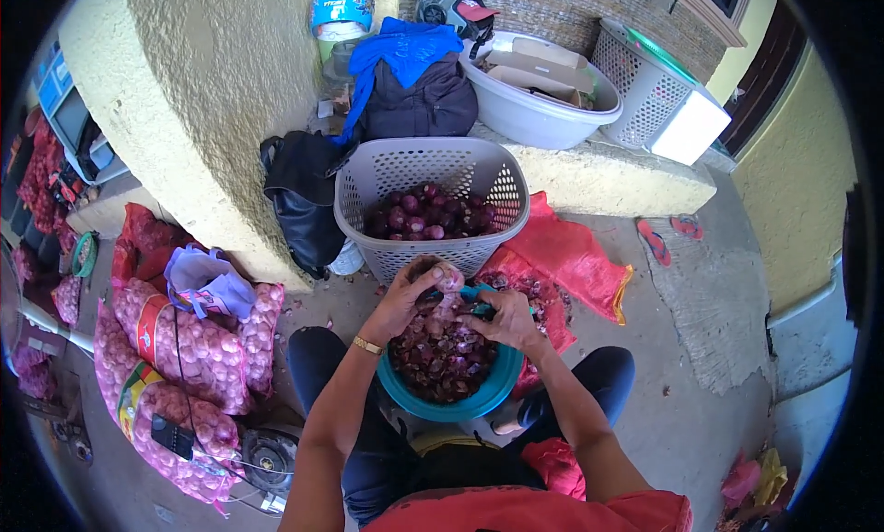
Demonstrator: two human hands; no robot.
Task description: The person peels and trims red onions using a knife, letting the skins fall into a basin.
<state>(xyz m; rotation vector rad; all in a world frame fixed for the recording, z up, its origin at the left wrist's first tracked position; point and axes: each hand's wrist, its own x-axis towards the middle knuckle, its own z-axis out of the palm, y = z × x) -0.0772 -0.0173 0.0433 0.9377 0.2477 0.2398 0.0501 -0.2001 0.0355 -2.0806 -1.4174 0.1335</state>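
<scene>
We hold a pinkish onion (449, 277) above the teal basin (448, 410), over a heap of dark skins (444, 362). Our left hand (401, 297) has its fingers closed around the onion; our right hand (505, 318) hangs just beside it, fingers curled, and we cannot tell whether they grip anything. We judge the onion light and firm, its papery skin brittle and a little slippery, so we do best to take it around its rounded sides.
</scene>
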